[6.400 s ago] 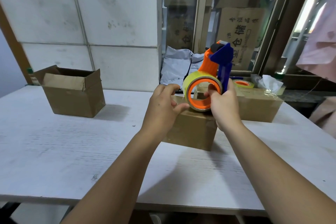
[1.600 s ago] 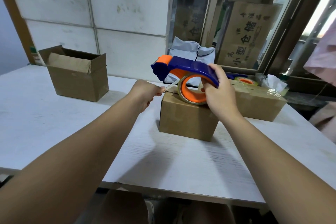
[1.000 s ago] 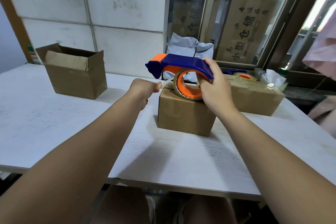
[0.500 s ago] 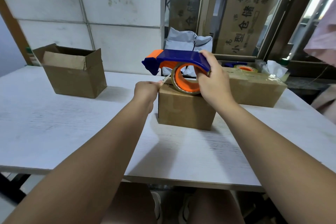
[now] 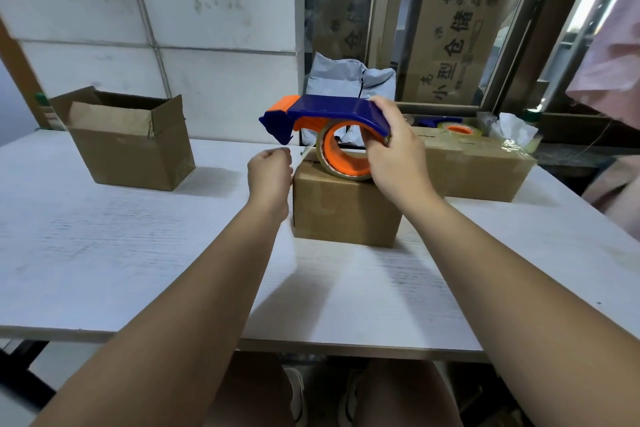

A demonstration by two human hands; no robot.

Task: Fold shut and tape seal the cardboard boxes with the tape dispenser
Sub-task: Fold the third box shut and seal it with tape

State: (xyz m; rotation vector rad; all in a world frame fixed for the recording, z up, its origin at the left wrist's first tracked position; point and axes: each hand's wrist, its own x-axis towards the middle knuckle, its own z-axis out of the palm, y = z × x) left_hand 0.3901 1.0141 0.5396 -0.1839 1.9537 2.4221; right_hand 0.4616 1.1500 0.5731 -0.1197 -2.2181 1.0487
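On brown cardboard box [image 5: 346, 210], blue-orange plastic tape dispenser [image 5: 332, 108]: long axis left-right, nose left. Gripped by right hand [image 5: 394, 159]; left hand [image 5: 270, 170] pinches tape end [image 5: 304, 153].

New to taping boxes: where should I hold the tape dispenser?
Grip the tape dispenser by the blue handle arching over the roll, from above, like the right hand; the cutter end then points at the tape the left hand pinches.

Left hand [image 5: 270, 170], right hand [image 5: 398, 163] bare. Forearms [image 5: 211, 288] bare to frame edge. Pale shoes [image 5: 298, 393], dim, low in frame.
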